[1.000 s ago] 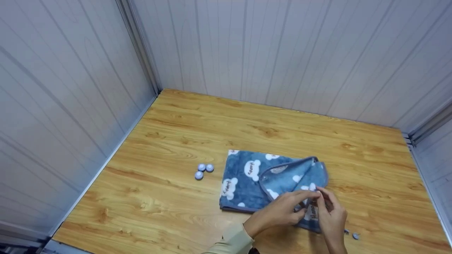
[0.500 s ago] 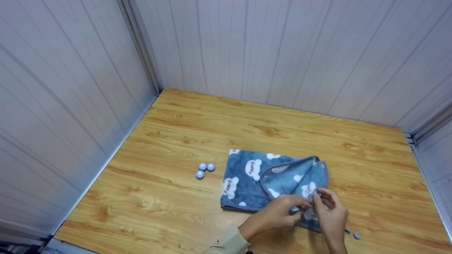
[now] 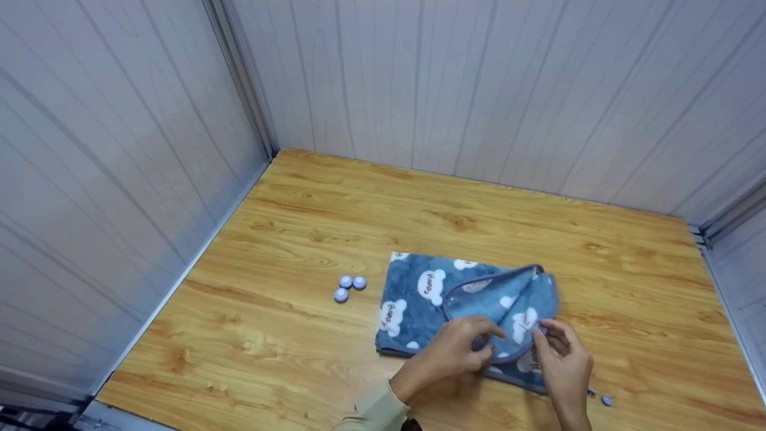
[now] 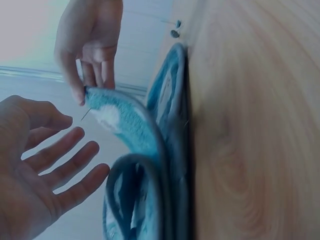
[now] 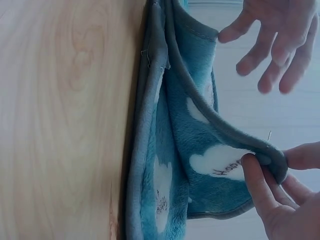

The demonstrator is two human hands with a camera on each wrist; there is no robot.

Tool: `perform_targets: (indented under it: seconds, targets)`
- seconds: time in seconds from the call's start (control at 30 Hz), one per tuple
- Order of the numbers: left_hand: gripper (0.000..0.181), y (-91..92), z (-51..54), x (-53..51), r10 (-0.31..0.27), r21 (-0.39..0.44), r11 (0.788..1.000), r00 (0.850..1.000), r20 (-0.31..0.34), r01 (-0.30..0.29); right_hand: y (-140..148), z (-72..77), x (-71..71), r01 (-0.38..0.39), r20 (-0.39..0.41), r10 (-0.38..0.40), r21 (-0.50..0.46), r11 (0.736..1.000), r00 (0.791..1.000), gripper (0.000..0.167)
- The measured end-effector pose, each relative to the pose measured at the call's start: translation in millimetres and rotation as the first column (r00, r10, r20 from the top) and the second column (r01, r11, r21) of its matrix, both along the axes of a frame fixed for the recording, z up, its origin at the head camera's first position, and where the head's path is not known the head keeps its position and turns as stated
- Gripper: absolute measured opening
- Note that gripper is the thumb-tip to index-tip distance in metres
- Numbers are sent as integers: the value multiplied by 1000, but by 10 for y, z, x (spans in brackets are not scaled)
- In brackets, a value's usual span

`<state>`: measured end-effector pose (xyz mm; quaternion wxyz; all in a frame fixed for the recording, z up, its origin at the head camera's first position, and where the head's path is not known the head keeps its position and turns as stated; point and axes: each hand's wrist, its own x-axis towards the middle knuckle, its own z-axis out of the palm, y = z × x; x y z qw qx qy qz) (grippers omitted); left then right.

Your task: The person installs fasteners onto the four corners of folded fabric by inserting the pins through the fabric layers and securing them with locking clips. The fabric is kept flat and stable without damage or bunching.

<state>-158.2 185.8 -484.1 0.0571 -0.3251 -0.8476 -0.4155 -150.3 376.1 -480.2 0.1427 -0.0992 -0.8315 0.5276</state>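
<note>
A folded blue fleece blanket (image 3: 413, 332) with white "Happy" cloud patches lies on the table, its upper layer turned back. My right hand (image 3: 565, 362) pinches the grey-bound edge of that layer between thumb and fingers, lifting it. A thin pin (image 5: 269, 135) pokes out through the cloth beside these fingertips; its other end is hidden. It also shows as a fine needle (image 4: 86, 114) in the left wrist view. My left hand (image 3: 456, 347) hovers just left of the lifted corner, fingers spread and loosely bent, holding nothing.
Three round pale-blue caps (image 3: 345, 281) sit close together left of the blanket. Two small pin-backed pieces lie by my right wrist, one of them a round pin base (image 3: 607, 400). Pale panel walls (image 3: 455, 90) enclose the wooden table (image 3: 269, 347).
My left hand has drawn away to the left from the pinched corner and the fingers of my right hand. The right hand keeps its pinch, and more of the turned-back layer shows.
</note>
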Motion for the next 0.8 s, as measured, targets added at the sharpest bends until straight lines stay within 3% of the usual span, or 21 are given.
perform_targets:
  seconds: [0.37, 0.57, 0.8]
  targets:
    - [21, -241, 19, -26, 151, -42, 988, 988, -21, -152, 6, 2, 1, -10, 5, 10, -3, 1000, 1000, 21]
    - [18, -351, 27, -28, 218, -52, 974, 975, -49, -220, 12, -6, 7, -34, -36, 33, -26, 999, 999, 20]
    - [15, -443, 33, -42, 266, -49, 962, 963, -51, -268, 13, 13, 8, -16, 10, 16, -1, 1000, 1000, 22]
